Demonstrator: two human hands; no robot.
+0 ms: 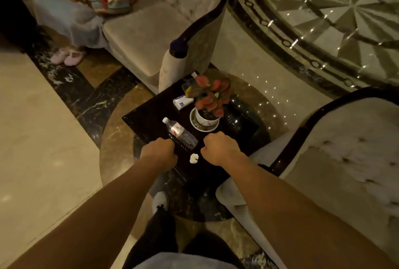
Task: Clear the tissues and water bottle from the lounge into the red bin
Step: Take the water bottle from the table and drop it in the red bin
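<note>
Left grip [160,150]: curled over bottle's base; contact unclear.
Right grip [218,147]: clenched; contents hidden.
Water bottle [180,132]: light, slick, crushable; hold mid-body.
Tissue wad [193,158]: soft; pinch, six o'clock of bottle on counter [151,115].

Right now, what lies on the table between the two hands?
In the head view, a crumpled tissue lies between the left hand and right hand, on the table.
</note>
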